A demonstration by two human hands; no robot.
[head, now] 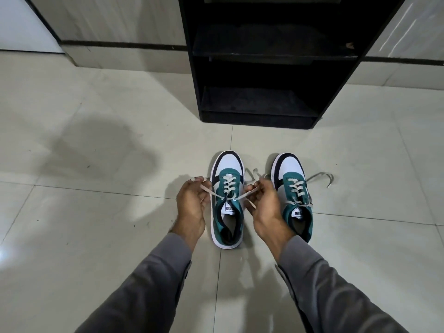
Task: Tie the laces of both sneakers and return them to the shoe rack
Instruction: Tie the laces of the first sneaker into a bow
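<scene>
Two green, white and black sneakers stand side by side on the floor, toes pointing away from me. The left sneaker (227,200) sits between my hands. My left hand (191,204) pinches one beige lace end out to the left. My right hand (264,205) pinches the other lace end out to the right, and both strands run taut to the top eyelets. The right sneaker (296,195) stands just right of my right hand. Its loose lace (323,177) trails over the tiles to the right. The black shoe rack (262,68) stands beyond the sneakers.
The rack's dark shelves show nothing on them, and its base (257,121) stands a short way past the sneakers' toes. Pale floor tiles (96,164) stretch to the left and right. A tiled wall with a dark strip (120,45) runs behind.
</scene>
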